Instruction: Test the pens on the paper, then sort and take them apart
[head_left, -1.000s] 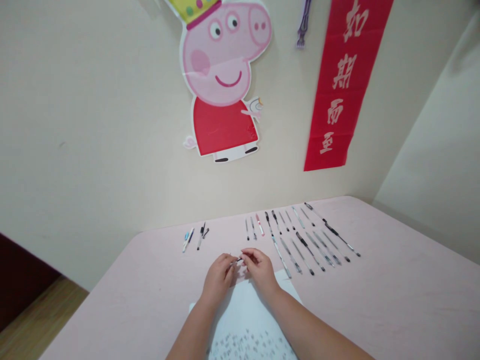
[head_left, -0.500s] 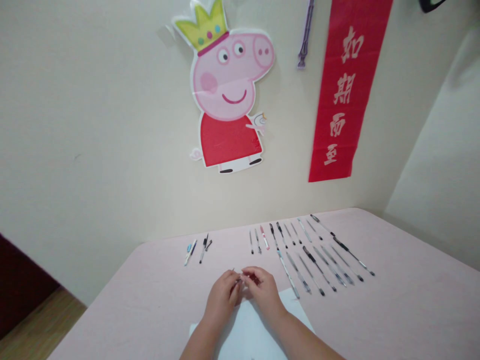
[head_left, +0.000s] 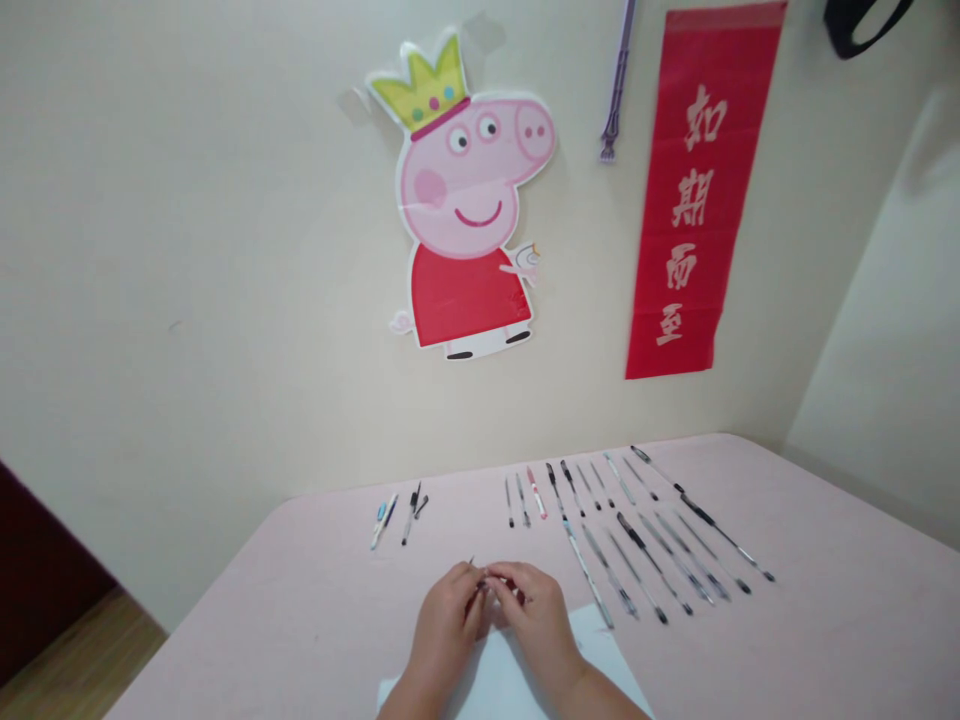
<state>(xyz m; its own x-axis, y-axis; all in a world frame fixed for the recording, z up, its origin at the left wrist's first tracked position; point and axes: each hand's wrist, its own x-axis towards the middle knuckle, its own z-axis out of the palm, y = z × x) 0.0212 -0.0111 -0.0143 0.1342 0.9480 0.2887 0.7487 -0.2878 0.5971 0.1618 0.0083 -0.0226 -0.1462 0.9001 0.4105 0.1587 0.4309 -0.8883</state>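
Note:
My left hand and my right hand meet fingertip to fingertip low in the middle of the head view, above a white sheet of paper. Both pinch a thin pen between them; only its tip pokes out above the fingers, the rest is hidden. The hands hover over the pink table.
A row of several pens lies on the table to the right and beyond my hands. Two more pens lie at the far left. A cartoon pig cutout and a red banner hang on the wall.
The view has tilted upward, so hands, paper and pens sit lower in the picture. My fingers have closed tighter together around the pen.

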